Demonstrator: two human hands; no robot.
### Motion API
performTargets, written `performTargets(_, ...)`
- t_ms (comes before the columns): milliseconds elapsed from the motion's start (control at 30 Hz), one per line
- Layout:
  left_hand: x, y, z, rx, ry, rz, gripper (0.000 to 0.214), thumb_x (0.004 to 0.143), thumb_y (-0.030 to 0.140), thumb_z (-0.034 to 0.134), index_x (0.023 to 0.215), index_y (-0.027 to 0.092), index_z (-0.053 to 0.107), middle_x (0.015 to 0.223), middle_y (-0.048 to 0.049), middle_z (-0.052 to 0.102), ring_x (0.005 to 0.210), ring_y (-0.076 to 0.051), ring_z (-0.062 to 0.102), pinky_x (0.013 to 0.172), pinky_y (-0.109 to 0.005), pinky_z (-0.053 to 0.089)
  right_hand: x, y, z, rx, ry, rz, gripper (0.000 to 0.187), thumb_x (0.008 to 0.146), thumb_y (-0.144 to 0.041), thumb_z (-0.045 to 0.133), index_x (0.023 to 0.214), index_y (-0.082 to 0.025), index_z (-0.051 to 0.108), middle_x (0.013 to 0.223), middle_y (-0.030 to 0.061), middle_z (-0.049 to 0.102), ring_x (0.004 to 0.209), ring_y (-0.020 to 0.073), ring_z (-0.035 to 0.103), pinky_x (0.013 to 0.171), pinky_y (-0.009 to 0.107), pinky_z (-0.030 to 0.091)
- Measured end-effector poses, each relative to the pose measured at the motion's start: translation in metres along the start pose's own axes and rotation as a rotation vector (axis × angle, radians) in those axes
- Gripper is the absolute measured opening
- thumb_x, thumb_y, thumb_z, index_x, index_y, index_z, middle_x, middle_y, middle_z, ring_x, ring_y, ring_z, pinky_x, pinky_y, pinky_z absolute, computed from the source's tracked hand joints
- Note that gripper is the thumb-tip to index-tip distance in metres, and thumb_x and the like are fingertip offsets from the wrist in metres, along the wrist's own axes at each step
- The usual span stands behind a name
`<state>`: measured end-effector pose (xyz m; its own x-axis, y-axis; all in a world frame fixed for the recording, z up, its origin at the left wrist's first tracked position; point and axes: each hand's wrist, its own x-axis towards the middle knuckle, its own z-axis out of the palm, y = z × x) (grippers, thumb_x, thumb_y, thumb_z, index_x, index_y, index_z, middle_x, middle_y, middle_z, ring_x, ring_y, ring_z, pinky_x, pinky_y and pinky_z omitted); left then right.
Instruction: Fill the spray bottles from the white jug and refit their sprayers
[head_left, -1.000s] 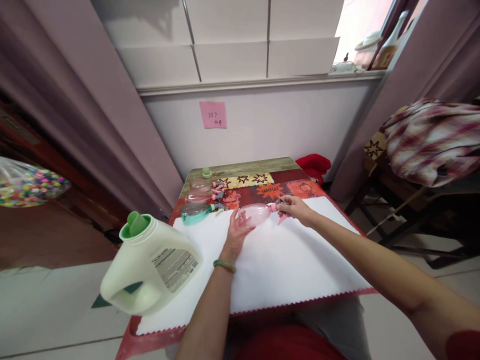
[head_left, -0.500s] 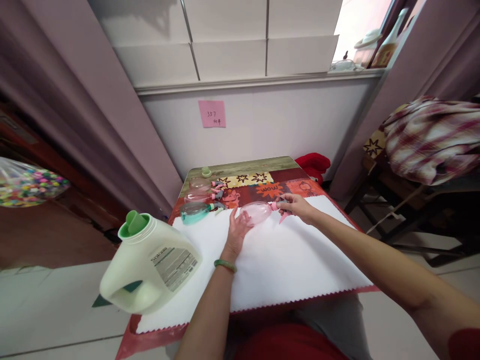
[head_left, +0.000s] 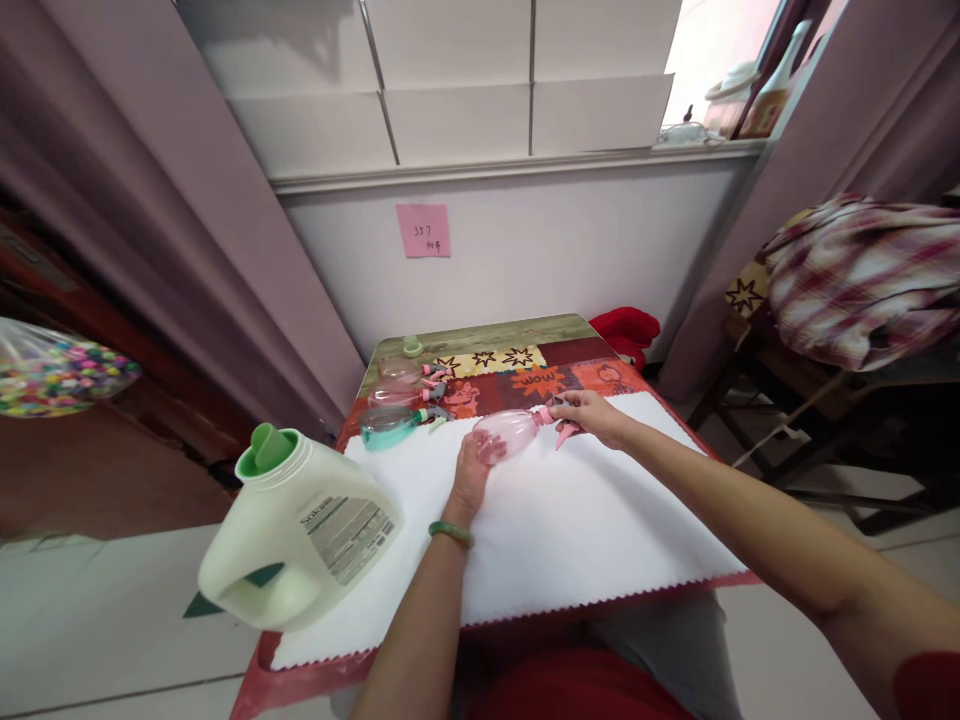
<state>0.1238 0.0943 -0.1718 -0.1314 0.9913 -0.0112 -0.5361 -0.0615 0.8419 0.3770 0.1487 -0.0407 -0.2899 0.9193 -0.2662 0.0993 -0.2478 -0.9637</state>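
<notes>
Pink, translucent, rounded plastic bottle: left grip cups its base, right grip pinches its spray head.

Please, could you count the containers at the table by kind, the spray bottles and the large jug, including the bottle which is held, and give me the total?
Held pink spray bottle: 1
Lying spray bottles: 3 (near one, middle one, far one)
Large jug: 1
Total: 5
</notes>
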Motion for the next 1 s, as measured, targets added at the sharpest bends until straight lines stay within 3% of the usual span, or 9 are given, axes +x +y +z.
performTargets(100, -0.002, 0.005, 0.001, 0.006, -0.014, -0.006, 0.086, 0.070, 0.042, 0.096, 0.144, 0.031, 0.055, 0.136, -0.0109, 0.063, 0.115, -0.027, 0.070, 0.102, -0.047, 0.055, 0.002, 0.002, 0.002, 0.000, 0.041, 0.040, 0.027, 0.077, -0.028, 0.093, 0.087, -0.016, 0.071, 0.072, 0.0045, 0.075, 0.058, 0.0149, 0.073, 0.056, 0.023, 0.063)
performTargets(200, -0.004, 0.009, 0.002, 0.025, -0.025, -0.023, 0.097, 0.062, 0.024, 0.099, 0.148, 0.032, 0.054, 0.136, -0.0102, 0.063, 0.113, -0.026, 0.071, 0.096, -0.041, 0.057, 0.003, 0.003, 0.002, 0.005, 0.040, 0.044, 0.031, 0.074, -0.032, 0.096, 0.084, -0.017, 0.071, 0.072, 0.0047, 0.075, 0.057, 0.0150, 0.072, 0.056, 0.024, 0.063)
performTargets(367, -0.003, 0.008, 0.001, 0.015, -0.009, -0.039, 0.055, 0.078, 0.046, 0.088, 0.121, 0.022, 0.065, 0.096, -0.0040, 0.069, 0.087, -0.020, 0.070, 0.081, -0.036, 0.057, -0.001, -0.004, 0.001, 0.026, -0.020, -0.043, 0.044, 0.063, -0.036, 0.100, 0.092, -0.019, 0.072, 0.078, 0.0021, 0.075, 0.066, 0.0145, 0.071, 0.056, 0.022, 0.057)
performTargets(533, 0.000, 0.006, 0.001, -0.014, 0.008, -0.054, 0.048, 0.078, 0.061, 0.082, 0.095, 0.019, 0.067, 0.093, -0.0069, 0.072, 0.090, -0.024, 0.072, 0.081, -0.040, 0.059, -0.003, -0.018, -0.004, 0.012, -0.039, -0.136, 0.050, 0.058, -0.042, 0.098, 0.095, -0.019, 0.072, 0.078, 0.0018, 0.074, 0.070, 0.0159, 0.070, 0.056, 0.022, 0.049)
performTargets(600, 0.000, 0.008, 0.002, -0.031, 0.020, -0.052, 0.047, 0.078, 0.060, 0.082, 0.097, 0.019, 0.068, 0.093, -0.0066, 0.073, 0.092, -0.025, 0.073, 0.083, -0.041, 0.059, -0.002, -0.023, -0.010, 0.007, -0.018, -0.166, 0.049, 0.060, -0.042, 0.097, 0.095, -0.019, 0.072, 0.075, 0.0012, 0.073, 0.069, 0.0155, 0.067, 0.057, 0.023, 0.050)
performTargets(767, -0.003, 0.013, 0.004, -0.066, 0.022, -0.049, 0.054, 0.083, 0.051, 0.081, 0.127, 0.022, 0.068, 0.091, -0.0038, 0.074, 0.090, -0.022, 0.073, 0.089, -0.043, 0.058, 0.002, -0.031, -0.032, 0.015, 0.018, -0.234, 0.043, 0.068, -0.040, 0.094, 0.099, -0.017, 0.075, 0.077, 0.0026, 0.074, 0.069, 0.0148, 0.065, 0.060, 0.026, 0.055)
performTargets(1000, -0.002, 0.017, 0.004, -0.093, 0.019, -0.045, 0.053, 0.083, 0.059, 0.079, 0.117, 0.020, 0.070, 0.096, -0.0084, 0.077, 0.095, -0.025, 0.075, 0.098, -0.050, 0.057, -0.002, -0.034, -0.062, 0.236, 0.195, -0.156, 0.030, 0.072, -0.032, 0.094, 0.090, -0.017, 0.075, 0.072, 0.0017, 0.069, 0.062, 0.0126, 0.061, 0.059, 0.025, 0.061)
